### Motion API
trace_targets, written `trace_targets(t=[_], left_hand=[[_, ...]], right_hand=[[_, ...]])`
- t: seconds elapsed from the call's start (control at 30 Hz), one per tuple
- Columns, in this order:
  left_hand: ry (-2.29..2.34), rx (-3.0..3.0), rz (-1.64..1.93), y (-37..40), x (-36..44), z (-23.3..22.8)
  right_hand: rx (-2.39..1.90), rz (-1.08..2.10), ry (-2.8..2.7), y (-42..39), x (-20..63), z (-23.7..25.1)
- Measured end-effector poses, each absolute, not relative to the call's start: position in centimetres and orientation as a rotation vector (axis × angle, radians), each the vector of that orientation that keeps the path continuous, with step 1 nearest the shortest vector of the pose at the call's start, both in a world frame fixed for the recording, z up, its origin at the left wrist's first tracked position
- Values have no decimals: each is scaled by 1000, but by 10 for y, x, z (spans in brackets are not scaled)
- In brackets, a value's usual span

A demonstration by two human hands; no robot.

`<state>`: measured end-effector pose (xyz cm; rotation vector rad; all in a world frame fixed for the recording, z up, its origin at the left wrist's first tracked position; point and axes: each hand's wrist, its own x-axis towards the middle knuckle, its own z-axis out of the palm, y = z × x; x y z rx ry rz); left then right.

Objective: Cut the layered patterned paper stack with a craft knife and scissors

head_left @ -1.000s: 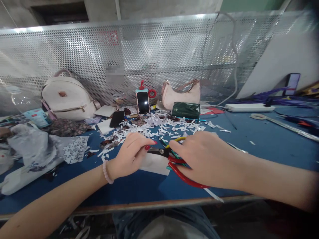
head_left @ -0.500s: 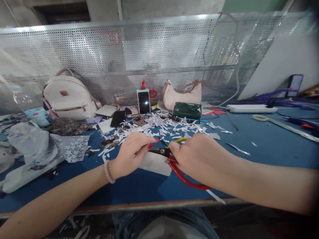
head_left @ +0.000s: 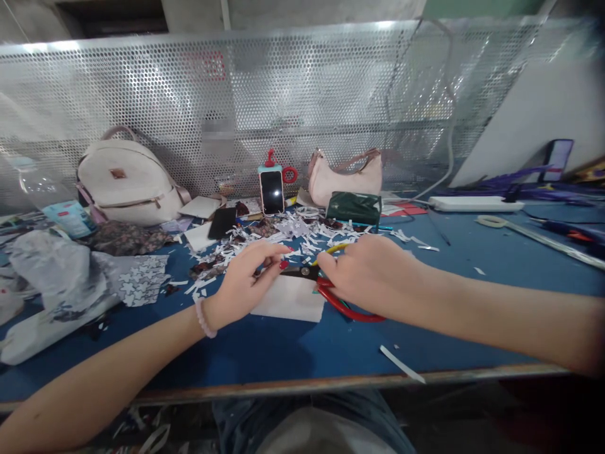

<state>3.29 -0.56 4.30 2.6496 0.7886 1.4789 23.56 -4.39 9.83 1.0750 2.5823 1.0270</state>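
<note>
Bare blue table (head_left: 496, 296) is lying open right of the scissors (head_left: 331, 293); paper scraps (head_left: 326, 236) are crowding behind them.

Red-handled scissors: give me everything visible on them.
The scissors have dark metal blades and thin red loop handles that look plastic-coated. They lie low over the blue table, blades pointing left, near closed as far as can be seen. The right hand covers the upper handle; the lower red loop sticks out beneath it. The left hand pinches by the blade tips. A white paper piece lies under the blades. The pivot is a small pale rivet.
</note>
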Motion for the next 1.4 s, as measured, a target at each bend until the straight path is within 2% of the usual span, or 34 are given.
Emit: trace_targets(t=[0.23, 0.6, 0.87, 0.97, 1.23, 1.33, 1.4], left_hand=[[909, 2365, 1429, 1, 34, 38], [972, 2294, 1377, 6, 35, 35], [868, 2471, 892, 1, 15, 53], [1005, 2578, 717, 1, 7, 52], [1359, 2467, 1026, -3, 18, 44], [1370, 2371, 1178, -7, 21, 42], [1279, 2384, 1155, -10, 21, 41]], right_hand=[[1111, 1009, 2587, -30, 245, 91], [1335, 867, 2482, -39, 264, 94], [1472, 735, 2457, -45, 277, 76], [1526, 669, 2427, -47, 270, 72], [1635, 575, 2490, -41, 263, 65], [1657, 432, 2521, -41, 259, 61], [1633, 323, 2542, -42, 256, 59]])
